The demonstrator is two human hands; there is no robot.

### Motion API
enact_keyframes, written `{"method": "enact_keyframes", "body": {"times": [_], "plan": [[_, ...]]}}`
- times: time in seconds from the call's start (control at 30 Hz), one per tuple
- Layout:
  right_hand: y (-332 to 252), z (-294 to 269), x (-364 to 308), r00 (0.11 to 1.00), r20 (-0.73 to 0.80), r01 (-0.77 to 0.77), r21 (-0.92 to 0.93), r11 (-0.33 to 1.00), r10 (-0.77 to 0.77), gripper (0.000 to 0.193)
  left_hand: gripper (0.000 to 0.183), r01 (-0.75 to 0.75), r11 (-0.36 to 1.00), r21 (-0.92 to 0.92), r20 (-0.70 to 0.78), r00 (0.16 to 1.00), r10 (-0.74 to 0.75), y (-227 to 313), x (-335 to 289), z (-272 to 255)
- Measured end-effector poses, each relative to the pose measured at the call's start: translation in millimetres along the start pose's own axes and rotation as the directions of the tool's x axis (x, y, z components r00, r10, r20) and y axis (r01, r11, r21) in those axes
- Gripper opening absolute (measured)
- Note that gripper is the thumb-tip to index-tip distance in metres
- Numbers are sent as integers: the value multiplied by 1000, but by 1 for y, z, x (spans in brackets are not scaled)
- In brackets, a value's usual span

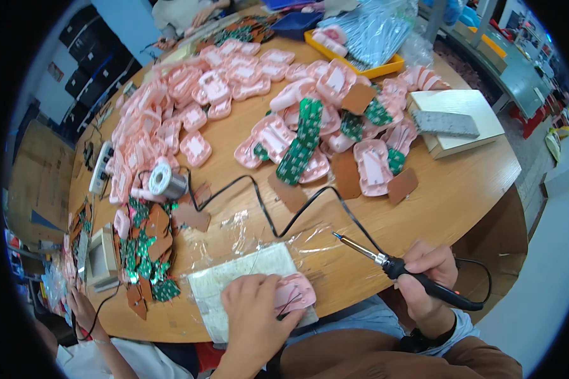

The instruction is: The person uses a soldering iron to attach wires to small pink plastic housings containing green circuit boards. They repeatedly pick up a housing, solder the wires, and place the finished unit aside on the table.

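Note:
My left hand (254, 314) is closed on a pink plastic shell (302, 292) with thin dark wires showing inside it. The shell rests at the right part of a pale, worn pad (207, 297) by the table's near edge. In my right hand (428, 276) is a soldering iron (393, 268) with a black handle, its metal tip pointing left and up, apart from the shell. From the iron a black cord loops across the table. A spool of solder wire (168, 182) lies on its side farther left.
Pink shells (164, 101) are heaped at the far left. Green circuit boards (301, 142) lie among shells in the middle. Boards and brown sheets (148, 243) pile up at left. A pale box (452, 104) carries a grey block. A yellow tray (385, 67) stands behind. Co-workers sit around.

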State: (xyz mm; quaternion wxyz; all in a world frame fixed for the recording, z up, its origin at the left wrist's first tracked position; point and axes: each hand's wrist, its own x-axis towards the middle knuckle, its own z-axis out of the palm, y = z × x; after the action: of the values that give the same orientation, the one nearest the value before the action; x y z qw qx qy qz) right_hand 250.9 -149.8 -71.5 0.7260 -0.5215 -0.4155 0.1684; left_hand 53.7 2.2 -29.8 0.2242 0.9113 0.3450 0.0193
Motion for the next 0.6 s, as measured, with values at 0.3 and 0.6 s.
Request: {"method": "enact_keyframes", "body": {"times": [0.3,0.6], "plan": [[2,3,-14,1000,-21,-9,9,1000,9,22,50,-79,978,-194,-320,947,13,-4,101,-69],[-1,4,-5,994,46,104,-134,985,-98,24,29,-431,751,-501,-658,753,-8,54,149,-80]]}}
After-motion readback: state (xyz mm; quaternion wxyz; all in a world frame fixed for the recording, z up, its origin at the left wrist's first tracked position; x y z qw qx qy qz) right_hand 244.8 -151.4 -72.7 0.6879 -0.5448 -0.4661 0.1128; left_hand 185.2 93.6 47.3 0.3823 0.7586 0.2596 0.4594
